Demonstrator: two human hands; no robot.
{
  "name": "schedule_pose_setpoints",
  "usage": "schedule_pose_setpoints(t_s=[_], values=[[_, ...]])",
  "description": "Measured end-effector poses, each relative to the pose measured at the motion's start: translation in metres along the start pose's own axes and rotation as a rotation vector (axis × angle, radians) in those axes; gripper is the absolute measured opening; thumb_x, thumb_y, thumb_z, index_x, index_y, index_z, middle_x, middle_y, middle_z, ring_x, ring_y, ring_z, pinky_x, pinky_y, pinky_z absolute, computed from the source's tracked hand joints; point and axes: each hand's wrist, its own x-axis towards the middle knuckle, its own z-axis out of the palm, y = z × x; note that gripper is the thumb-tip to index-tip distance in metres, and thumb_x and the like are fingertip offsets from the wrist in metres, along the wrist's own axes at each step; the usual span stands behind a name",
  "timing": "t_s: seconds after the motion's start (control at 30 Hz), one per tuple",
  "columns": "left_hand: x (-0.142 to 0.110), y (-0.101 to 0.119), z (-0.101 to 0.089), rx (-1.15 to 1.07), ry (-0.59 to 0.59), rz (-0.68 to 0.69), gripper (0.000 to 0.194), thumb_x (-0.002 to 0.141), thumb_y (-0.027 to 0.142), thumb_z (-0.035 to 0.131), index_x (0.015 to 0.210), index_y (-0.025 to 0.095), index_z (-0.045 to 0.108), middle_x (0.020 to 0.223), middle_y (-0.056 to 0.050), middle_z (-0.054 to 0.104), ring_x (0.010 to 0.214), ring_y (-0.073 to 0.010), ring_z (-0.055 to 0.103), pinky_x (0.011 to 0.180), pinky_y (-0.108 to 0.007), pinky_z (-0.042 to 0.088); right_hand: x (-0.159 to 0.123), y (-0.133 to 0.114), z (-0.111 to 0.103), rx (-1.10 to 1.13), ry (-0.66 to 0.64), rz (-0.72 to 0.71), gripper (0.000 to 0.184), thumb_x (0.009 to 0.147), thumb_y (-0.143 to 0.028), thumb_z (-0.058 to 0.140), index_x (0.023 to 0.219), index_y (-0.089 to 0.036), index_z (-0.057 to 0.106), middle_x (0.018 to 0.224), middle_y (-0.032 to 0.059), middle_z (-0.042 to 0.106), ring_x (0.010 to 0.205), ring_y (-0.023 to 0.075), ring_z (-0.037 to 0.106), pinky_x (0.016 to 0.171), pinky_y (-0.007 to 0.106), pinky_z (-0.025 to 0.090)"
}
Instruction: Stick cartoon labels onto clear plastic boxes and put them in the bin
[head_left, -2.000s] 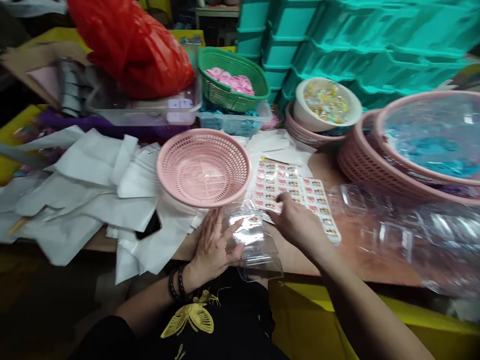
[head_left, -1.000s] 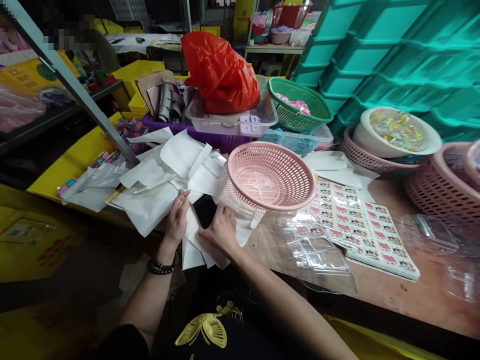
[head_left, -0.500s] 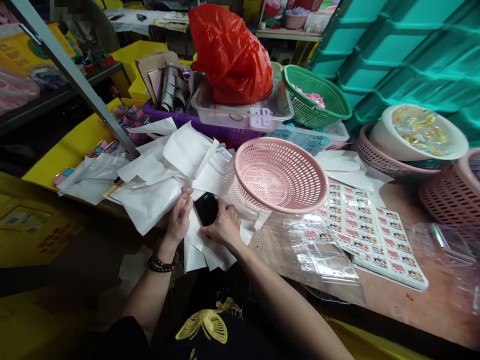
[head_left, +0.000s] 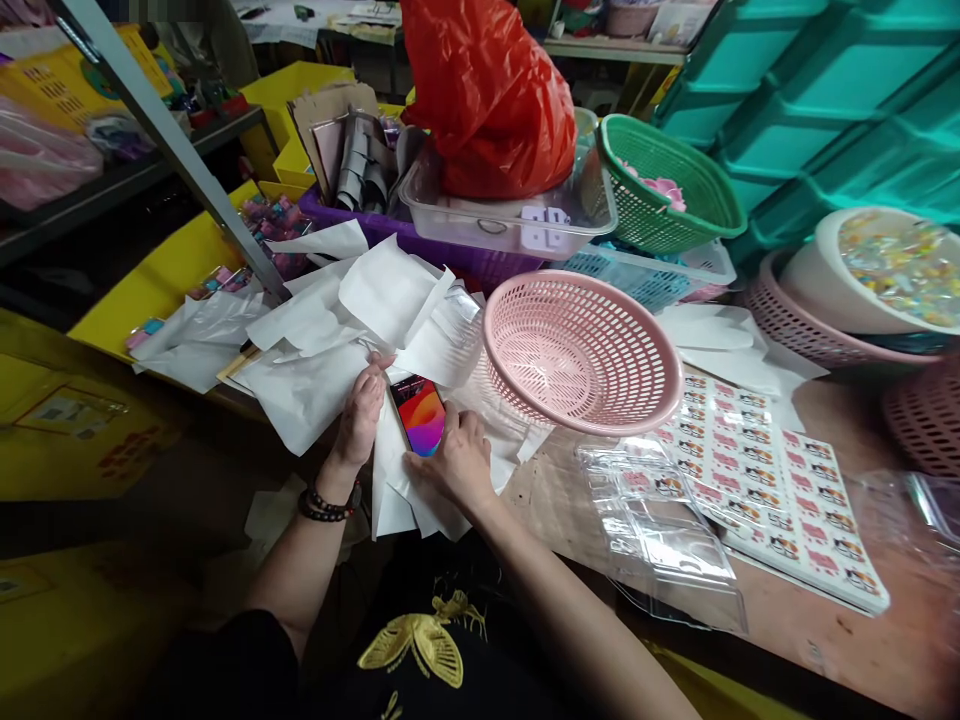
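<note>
A smartphone [head_left: 420, 415] with a lit orange and purple screen lies over white paper sheets [head_left: 390, 490] near the table's front edge. My right hand [head_left: 459, 458] grips its right side and lower corner between thumb and fingers. Just left of the phone is my left hand [head_left: 361, 415], turned on its side with fingers stretched out and holding nothing. A heap of white backing paper [head_left: 382, 295] lies beyond both hands. The pink plastic basket [head_left: 581, 350] stands to the right of the phone, with no contents showing.
Sticker sheets [head_left: 814, 510] and clear plastic packs [head_left: 667, 540] lie on the right. Behind stand a clear tray [head_left: 427, 215] with a red bag [head_left: 495, 100], and a green basket [head_left: 667, 230]. A metal post [head_left: 172, 150] rises at left beside a yellow bin [head_left: 112, 310].
The phone's screen has gone from black to lit. My right hand still grips it, and my left hand stays beside it. The view has shifted slightly.
</note>
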Motion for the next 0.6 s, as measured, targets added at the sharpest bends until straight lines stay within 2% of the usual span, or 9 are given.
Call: schedule_pose_setpoints(t_s=[0.1,0.23,0.3,0.47,0.6], values=[[0.005,0.004,0.004,-0.082,-0.032,0.017,0.045,0.090,0.052,0.046,0.121,0.025,0.065,0.149,-0.003,0.053,0.150,-0.0226,0.029,0.123,-0.039,0.025,-0.001,0.001,0.001,0.003,0.004,-0.011,0.078,0.076,-0.042,0.073,0.140,-0.014,0.039,0.125,0.0169,0.050,0.116,0.0325,0.050,0.092,0.043,0.042],[0.007,0.006,0.006,-0.127,-0.020,0.021,0.041,0.091,0.048,0.046,0.118,0.025,0.065,0.148,-0.003,0.053,0.150,-0.0215,0.028,0.125,-0.041,0.021,-0.002,0.002,0.002,-0.005,0.033,-0.033,0.077,0.076,-0.043,0.074,0.137,-0.013,0.039,0.123,0.0172,0.051,0.114,0.0326,0.051,0.092,0.044,0.043],[0.005,0.007,0.007,-0.122,-0.020,0.013,0.039,0.092,0.047,0.045,0.117,0.025,0.065,0.148,-0.003,0.053,0.151,-0.0210,0.026,0.126,-0.041,0.020,-0.002,0.004,0.001,-0.013,0.029,-0.049,0.082,0.075,-0.044,0.076,0.139,-0.013,0.037,0.124,0.0180,0.051,0.115,0.0334,0.050,0.092,0.045,0.044],[-0.007,0.014,0.004,-0.078,-0.025,-0.021,0.045,0.091,0.052,0.045,0.120,0.025,0.065,0.149,-0.002,0.052,0.152,-0.0214,0.023,0.127,-0.039,0.017,-0.010,0.016,-0.006,-0.018,-0.100,-0.101,0.106,0.064,-0.039,0.085,0.149,-0.014,0.026,0.128,0.0187,0.050,0.121,0.0349,0.049,0.096,0.046,0.045],[-0.020,0.021,-0.001,-0.090,-0.027,-0.033,0.048,0.091,0.055,0.046,0.121,0.023,0.065,0.146,-0.005,0.055,0.149,-0.0240,0.031,0.126,-0.041,0.020,-0.016,0.018,-0.005,-0.021,-0.069,-0.100,0.099,0.068,-0.036,0.085,0.147,-0.013,0.031,0.126,0.0191,0.051,0.119,0.0342,0.051,0.096,0.044,0.047]])
